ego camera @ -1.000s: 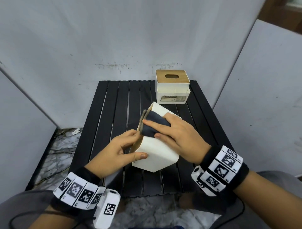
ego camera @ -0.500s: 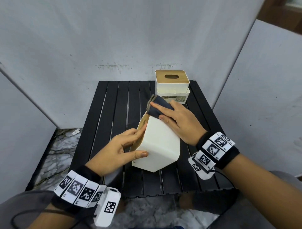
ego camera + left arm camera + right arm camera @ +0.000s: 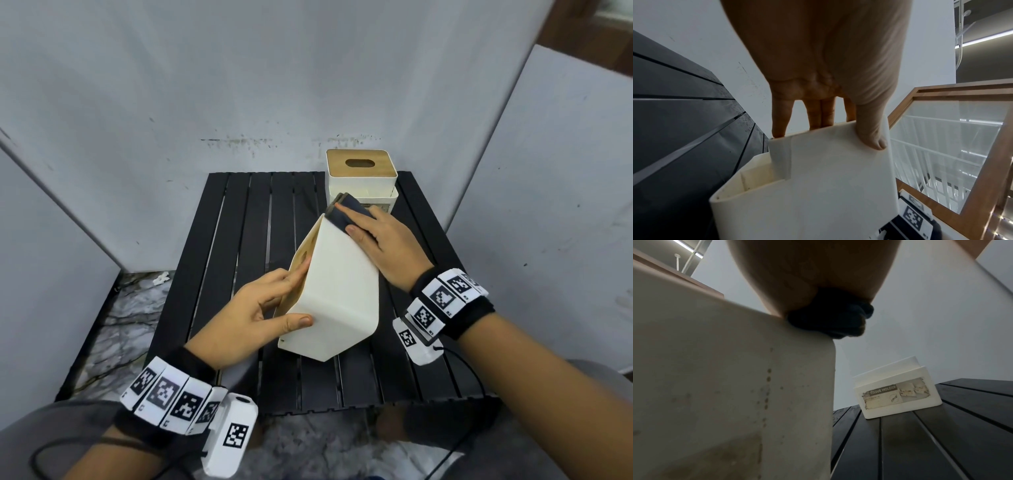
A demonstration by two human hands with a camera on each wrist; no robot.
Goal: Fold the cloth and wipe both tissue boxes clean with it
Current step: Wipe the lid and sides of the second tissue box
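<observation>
A white tissue box (image 3: 339, 291) with a wooden lid is tipped on its corner over the black slatted table (image 3: 239, 219). My left hand (image 3: 260, 308) grips its near end, thumb on the white side and fingers on the lid; the left wrist view shows the same hold on the box (image 3: 828, 186). My right hand (image 3: 376, 240) presses a folded dark cloth (image 3: 346, 212) flat against the box's far upper edge. In the right wrist view the cloth (image 3: 834, 319) sits at the corner of the stained box (image 3: 725, 394). A second tissue box (image 3: 361, 178) stands upright at the table's back right.
Grey panels (image 3: 102, 102) wall in the table at the back and on both sides. The second box carries a worn "tissue holder" label (image 3: 894, 394). Marble floor (image 3: 130, 308) shows left of the table. Bare slats lie to the left and in front of the tipped box.
My right hand has slid the cloth up the box's white side, from its middle to the far top edge. The left hand has kept its hold and the box stays tilted.
</observation>
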